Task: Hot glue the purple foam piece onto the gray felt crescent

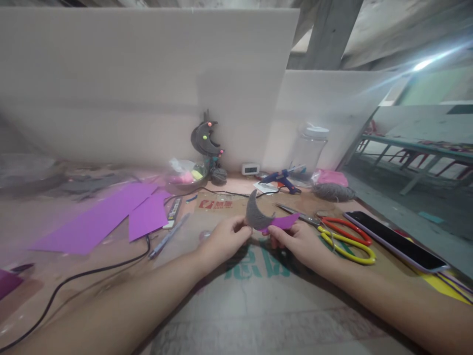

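Observation:
Both hands hold one crescent-shaped piece point(266, 219) just above the table. Its left half is wrapped in grey yarn and curves upward; its right tip is bare purple. My left hand point(224, 238) pinches the grey-wrapped part. The purple end sits between the closed fingers of my right hand point(298, 241). Under my hands lies a brown cardboard sheet point(254, 281) with green print.
Red and yellow scissors point(345, 236) and a dark phone point(395, 241) lie right of my hands. Purple sheets point(111, 214), a pen point(168, 236) and a black cable point(84, 273) lie left. At the back stand a finished dark crescent point(205, 139), a blue glue gun point(281, 178), a jar point(308, 150), grey yarn point(332, 192) and a bowl point(186, 180).

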Demonstrator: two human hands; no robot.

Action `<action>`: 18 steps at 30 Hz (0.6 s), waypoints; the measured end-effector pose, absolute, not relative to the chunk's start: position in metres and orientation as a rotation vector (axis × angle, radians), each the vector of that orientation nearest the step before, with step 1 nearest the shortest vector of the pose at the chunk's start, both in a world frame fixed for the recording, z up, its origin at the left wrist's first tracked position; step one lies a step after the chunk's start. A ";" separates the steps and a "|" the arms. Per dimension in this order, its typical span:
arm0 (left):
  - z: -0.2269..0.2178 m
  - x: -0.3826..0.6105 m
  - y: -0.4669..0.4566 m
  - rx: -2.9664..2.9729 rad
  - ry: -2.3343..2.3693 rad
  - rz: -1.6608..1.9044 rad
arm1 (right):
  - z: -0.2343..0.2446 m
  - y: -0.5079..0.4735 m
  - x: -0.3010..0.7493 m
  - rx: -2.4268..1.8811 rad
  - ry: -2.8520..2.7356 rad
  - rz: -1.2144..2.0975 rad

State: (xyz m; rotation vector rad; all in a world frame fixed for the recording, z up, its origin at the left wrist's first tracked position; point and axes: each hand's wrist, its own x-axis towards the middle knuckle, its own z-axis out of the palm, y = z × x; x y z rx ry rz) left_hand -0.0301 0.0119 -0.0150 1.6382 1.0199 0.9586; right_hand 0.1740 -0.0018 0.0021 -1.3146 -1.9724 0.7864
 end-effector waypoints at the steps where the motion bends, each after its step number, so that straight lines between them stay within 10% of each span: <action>1: -0.014 -0.030 0.011 1.593 1.010 0.983 | 0.002 -0.001 0.175 -1.303 -1.948 0.818; 10: -0.013 -0.032 0.018 1.482 0.957 1.113 | -0.002 0.002 0.175 -1.271 -1.867 1.112; 18: -0.008 -0.031 0.014 1.197 0.978 1.190 | 0.041 0.023 0.206 -1.406 -1.905 0.679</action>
